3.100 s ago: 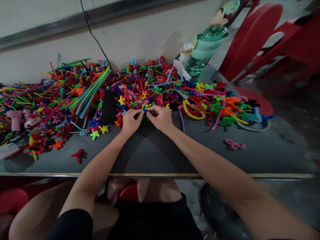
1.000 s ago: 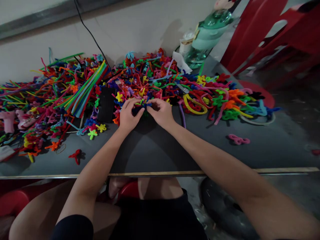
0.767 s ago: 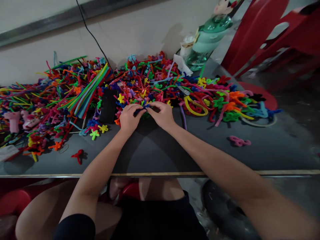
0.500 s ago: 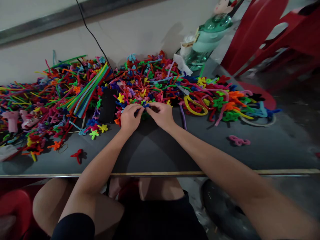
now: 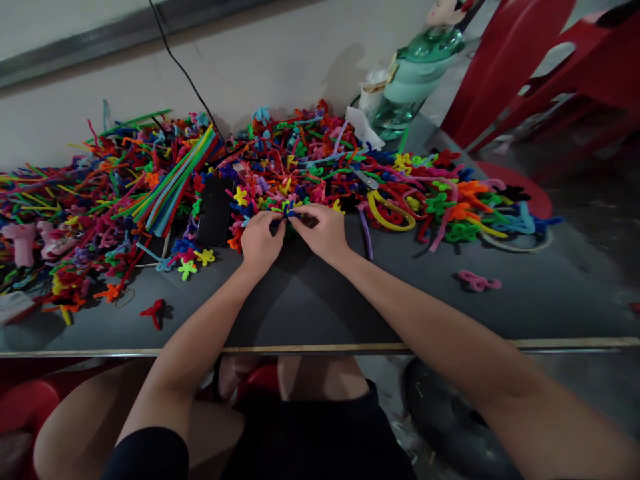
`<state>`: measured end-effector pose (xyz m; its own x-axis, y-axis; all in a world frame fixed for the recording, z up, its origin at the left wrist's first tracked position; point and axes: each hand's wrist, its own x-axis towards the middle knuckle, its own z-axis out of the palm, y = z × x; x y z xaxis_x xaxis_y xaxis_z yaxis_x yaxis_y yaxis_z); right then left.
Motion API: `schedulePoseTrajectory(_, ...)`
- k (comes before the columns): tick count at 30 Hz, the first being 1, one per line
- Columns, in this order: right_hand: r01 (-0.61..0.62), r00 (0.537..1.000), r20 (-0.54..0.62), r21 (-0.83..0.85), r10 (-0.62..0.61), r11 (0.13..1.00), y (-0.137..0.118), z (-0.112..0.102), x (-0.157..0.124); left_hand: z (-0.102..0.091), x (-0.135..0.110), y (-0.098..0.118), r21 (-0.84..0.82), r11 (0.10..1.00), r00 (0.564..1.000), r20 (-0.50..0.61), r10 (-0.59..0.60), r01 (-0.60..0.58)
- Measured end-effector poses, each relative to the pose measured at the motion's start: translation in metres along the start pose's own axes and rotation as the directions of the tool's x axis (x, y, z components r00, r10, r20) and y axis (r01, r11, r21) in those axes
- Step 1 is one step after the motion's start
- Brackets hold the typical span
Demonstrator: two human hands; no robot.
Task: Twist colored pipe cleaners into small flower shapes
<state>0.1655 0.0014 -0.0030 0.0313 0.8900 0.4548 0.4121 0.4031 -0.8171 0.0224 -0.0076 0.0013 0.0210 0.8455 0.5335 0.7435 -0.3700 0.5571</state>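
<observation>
Between my fingertips is a small dark blue pipe cleaner piece (image 5: 289, 213), partly covered by the fingers. My left hand (image 5: 263, 239) pinches it from the left side. From the right, the thumb and fingers of my right hand (image 5: 324, 232) close on the same piece. Both hands are just above the dark tabletop (image 5: 320, 307), at the front edge of a big heap of coloured pipe cleaners (image 5: 280, 160). A black phone (image 5: 216, 212) lies left of my left hand, and a purple pipe cleaner (image 5: 366, 233) lies right of my right hand.
Yellow-handled scissors (image 5: 390, 212) lie in the heap at right. A green water bottle (image 5: 413, 83) stands at the back. A pink twisted piece (image 5: 479, 281) and a red one (image 5: 156, 312) lie near the front. A bundle of straight pipe cleaners (image 5: 175, 183) rests at left.
Both hands stay in nearly the same place, with fingers slightly shifted around the blue piece, which shows a little more. The bare leg at lower left has moved left.
</observation>
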Motion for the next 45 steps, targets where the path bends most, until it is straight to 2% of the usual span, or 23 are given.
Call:
schedulePoseTrajectory(4, 0.001, 1.000, 0.025, 0.036, -0.002, 0.999, 0.001, 0.000, -0.003, -0.001, 0.000, -0.001, -0.064, 0.998, 0.999, -0.039, -0.015, 0.012)
schedulePoseTrajectory(8, 0.083, 0.993, 0.080, 0.038, -0.085, 0.996, 0.001, 0.002, -0.007, -0.002, 0.000, -0.002, -0.096, 0.994, 0.999, -0.024, -0.047, 0.045)
schedulePoseTrajectory(15, 0.064, 0.994, 0.091, -0.057, -0.059, 0.996, 0.001, -0.001, -0.008, -0.004, 0.001, -0.007, -0.097, 0.993, 0.993, 0.084, 0.082, -0.073)
schedulePoseTrajectory(18, -0.015, 0.986, 0.165, -0.003, 0.015, 1.000, 0.008, 0.000, -0.005, -0.001, 0.004, -0.014, -0.162, 0.985, 0.983, 0.159, 0.090, -0.064)
schedulePoseTrajectory(22, -0.183, 0.952, 0.272, 0.130, 0.142, 0.974, 0.020, 0.003, 0.001, 0.003, 0.009, -0.023, -0.302, 0.946, 0.965, 0.261, -0.032, 0.113)
schedulePoseTrajectory(27, -0.253, 0.941, 0.276, 0.186, 0.197, 0.949, 0.018, 0.004, 0.003, 0.005, 0.010, -0.025, -0.364, 0.911, 0.952, 0.293, -0.085, 0.194)
schedulePoseTrajectory(30, -0.252, 0.946, 0.255, 0.196, 0.199, 0.948, 0.013, 0.004, 0.003, 0.004, 0.007, -0.021, -0.369, 0.907, 0.956, 0.276, -0.101, 0.202)
schedulePoseTrajectory(35, -0.304, 0.940, 0.239, 0.269, 0.242, 0.914, 0.012, 0.004, 0.004, 0.001, 0.003, -0.015, -0.434, 0.890, 0.981, 0.184, -0.067, 0.142)
schedulePoseTrajectory(41, -0.331, 0.923, 0.298, 0.292, 0.244, 0.897, 0.008, -0.001, 0.001, -0.002, 0.002, -0.012, -0.384, 0.910, 0.976, 0.202, -0.082, 0.156)
schedulePoseTrajectory(45, -0.362, 0.918, 0.286, 0.331, 0.273, 0.871, 0.009, -0.001, 0.001, 0.002, 0.002, -0.016, -0.551, 0.816, 0.966, 0.255, -0.036, 0.176)
